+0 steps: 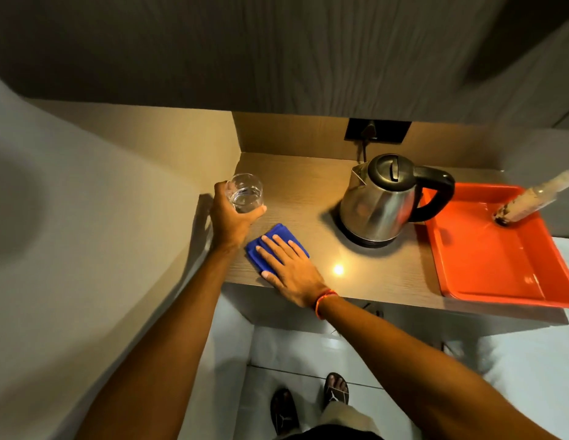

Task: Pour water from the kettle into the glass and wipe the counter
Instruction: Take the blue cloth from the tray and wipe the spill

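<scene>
My left hand [231,214] grips a clear glass [246,193] with water in it, held at the counter's left end, seemingly lifted a little. My right hand [289,268] lies flat, fingers spread, on a folded blue cloth [277,236] pressed to the wooden counter [372,274] near its front edge. The steel kettle [380,198] with a black lid and handle stands upright on its base in the middle of the counter, to the right of both hands.
An orange tray [496,265] sits at the counter's right end with a clear bottle [527,201] leaning in it. A black wall socket [377,130] with the kettle's cord is behind. A wall bounds the left side and a cabinet hangs overhead.
</scene>
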